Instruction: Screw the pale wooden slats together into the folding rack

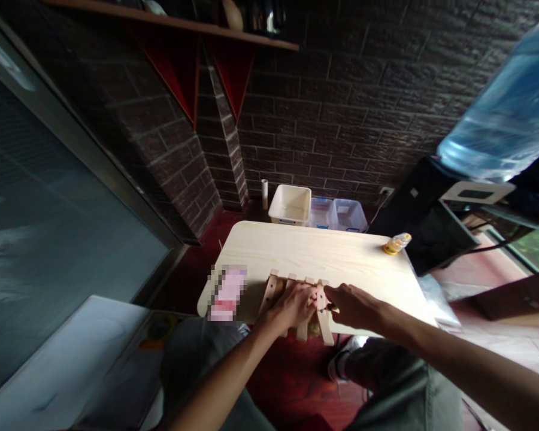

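A small wooden frame of pale slats with dark screw holes rests at the front edge of the light wooden table, partly overhanging it. My left hand lies over its middle, the fingers closed around the slats near the rightmost one. Beside that right slat is my right hand, its fingers curled. A small dark and yellowish piece shows at its fingers, close to the slat; its kind is too small to make out.
On the table, a pixelated pink item lies left and a yellow-capped clear bottle stands at the back right. Behind it are a cream bin and clear plastic bins. A water dispenser stands right.
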`<state>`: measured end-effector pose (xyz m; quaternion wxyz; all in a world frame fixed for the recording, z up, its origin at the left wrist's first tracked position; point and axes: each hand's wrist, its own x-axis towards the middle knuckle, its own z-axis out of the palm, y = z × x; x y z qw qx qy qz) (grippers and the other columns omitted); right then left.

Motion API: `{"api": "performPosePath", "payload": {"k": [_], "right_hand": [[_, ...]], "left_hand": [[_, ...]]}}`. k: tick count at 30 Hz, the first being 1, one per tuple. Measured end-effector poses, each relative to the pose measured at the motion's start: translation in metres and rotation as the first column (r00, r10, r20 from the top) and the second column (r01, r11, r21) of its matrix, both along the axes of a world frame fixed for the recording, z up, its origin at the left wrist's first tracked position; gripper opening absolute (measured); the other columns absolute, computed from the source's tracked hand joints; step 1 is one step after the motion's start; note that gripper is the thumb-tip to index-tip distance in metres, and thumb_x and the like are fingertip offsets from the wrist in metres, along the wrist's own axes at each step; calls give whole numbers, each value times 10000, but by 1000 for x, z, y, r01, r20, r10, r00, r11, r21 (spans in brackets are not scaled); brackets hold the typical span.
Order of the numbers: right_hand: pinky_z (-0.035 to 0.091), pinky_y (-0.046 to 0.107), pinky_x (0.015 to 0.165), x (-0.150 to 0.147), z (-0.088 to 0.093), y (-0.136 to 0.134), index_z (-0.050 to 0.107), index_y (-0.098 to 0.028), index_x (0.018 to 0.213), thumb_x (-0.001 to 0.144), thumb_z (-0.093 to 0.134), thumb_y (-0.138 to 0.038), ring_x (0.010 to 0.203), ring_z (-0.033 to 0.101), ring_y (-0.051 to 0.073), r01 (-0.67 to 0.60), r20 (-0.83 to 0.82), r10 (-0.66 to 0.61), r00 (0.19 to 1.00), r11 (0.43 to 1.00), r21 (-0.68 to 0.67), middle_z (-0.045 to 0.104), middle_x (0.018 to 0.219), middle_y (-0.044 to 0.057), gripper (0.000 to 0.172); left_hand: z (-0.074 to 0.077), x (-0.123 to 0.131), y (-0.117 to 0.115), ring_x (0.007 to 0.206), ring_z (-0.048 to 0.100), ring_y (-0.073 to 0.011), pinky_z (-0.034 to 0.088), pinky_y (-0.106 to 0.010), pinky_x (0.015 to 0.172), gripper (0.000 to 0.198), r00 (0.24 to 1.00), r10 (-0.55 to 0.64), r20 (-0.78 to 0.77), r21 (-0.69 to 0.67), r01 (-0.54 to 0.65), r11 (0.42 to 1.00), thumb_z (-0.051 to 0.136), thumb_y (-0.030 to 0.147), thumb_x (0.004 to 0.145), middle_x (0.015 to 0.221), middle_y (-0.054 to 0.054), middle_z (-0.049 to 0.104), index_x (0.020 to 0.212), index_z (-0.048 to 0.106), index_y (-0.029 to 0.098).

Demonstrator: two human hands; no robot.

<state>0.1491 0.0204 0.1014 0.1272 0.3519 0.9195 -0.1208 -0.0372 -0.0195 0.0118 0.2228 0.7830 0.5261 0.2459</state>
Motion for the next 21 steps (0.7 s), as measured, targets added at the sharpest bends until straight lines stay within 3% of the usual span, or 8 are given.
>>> {"api": "performPosePath", "payload": {"k": [4,6,9,14,19,21], "right_hand": [[400,269,591,2,2,-1,610,-178,1026,783,482,-113,746,635,193,-69,-7,70,998,997,46,676,862,86,282],[412,278,625,2,0,-1,617,-180,987,826,464,-133,767,635,195,-86,-21,88,996,993,78,674,858,86,227],[422,273,647,2,-4,-1,612,-181,952,847,480,-169,766,629,182,-122,-38,126,991,989,82,670,856,76,170],[420,276,653,8,-6,0,595,-178,1017,835,474,-156,761,614,175,-167,-27,171,985,978,124,662,897,79,220],[408,274,624,11,-7,-3,588,-183,1061,785,498,-136,753,611,183,-212,-45,222,974,965,155,663,875,73,294],[408,274,612,12,-8,-5,593,-185,1055,793,487,-129,748,613,184,-221,-64,235,970,960,174,666,857,72,288]], "left_hand": [[16,1,-33,1162,507,-269,348,-394,1050,491,998,-50,-46,-16,50,999,604,368,772,1193,-60,595,1241,518,252],[15,12,-54,1263,418,-339,279,-467,1096,655,996,79,-47,12,-78,997,633,546,733,1302,-100,534,1293,483,241],[5,35,-78,1327,313,-417,188,-573,1119,950,950,310,-43,49,-308,950,648,731,600,1394,-153,453,1353,425,196],[-4,51,-85,1317,367,-368,138,-586,1143,636,936,348,-62,96,-341,935,557,621,768,1395,-141,466,1234,543,188],[-5,43,-80,1288,394,-397,116,-608,1148,743,951,303,-69,109,-295,949,608,746,633,1348,-166,509,1107,627,174],[-7,40,-78,1279,407,-388,131,-593,1155,681,960,271,-71,123,-261,957,624,719,643,1310,-164,543,1057,650,177]]}}
